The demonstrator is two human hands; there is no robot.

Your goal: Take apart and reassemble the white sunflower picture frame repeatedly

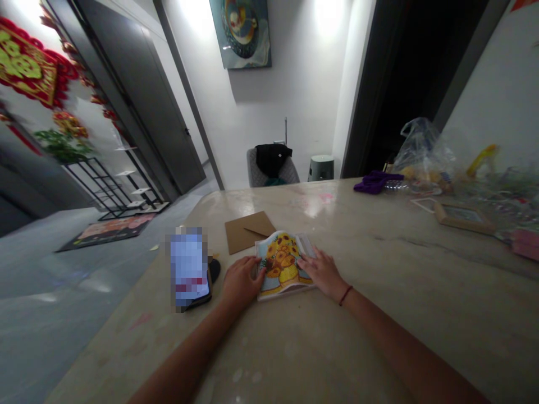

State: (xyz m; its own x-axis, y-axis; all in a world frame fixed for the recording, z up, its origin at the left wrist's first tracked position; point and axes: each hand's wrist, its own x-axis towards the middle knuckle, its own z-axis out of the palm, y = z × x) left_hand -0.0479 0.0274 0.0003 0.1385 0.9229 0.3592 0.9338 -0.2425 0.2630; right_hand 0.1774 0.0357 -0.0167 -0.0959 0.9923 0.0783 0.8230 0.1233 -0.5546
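A sunflower picture (283,259) on a bendy sheet bulges upward over a pale flat backing (269,296) on the table before me. My left hand (242,280) grips the left edge, its thumb on the printed side and its fingers along the border. At the right edge, my right hand (323,273) has its fingertips pressed on the picture and the pale strip beside it. A red cord circles the right wrist. What lies beneath the raised middle of the sheet is hidden.
Behind the picture lies a brown board (242,233) with a thin stick (257,231) on it. A propped phone (189,269), its screen blurred, stands left. A wooden frame (463,217), purple cloth (376,182) and clear plastic bag (425,151) lie at the right. A chair (255,168) stands beyond the table.
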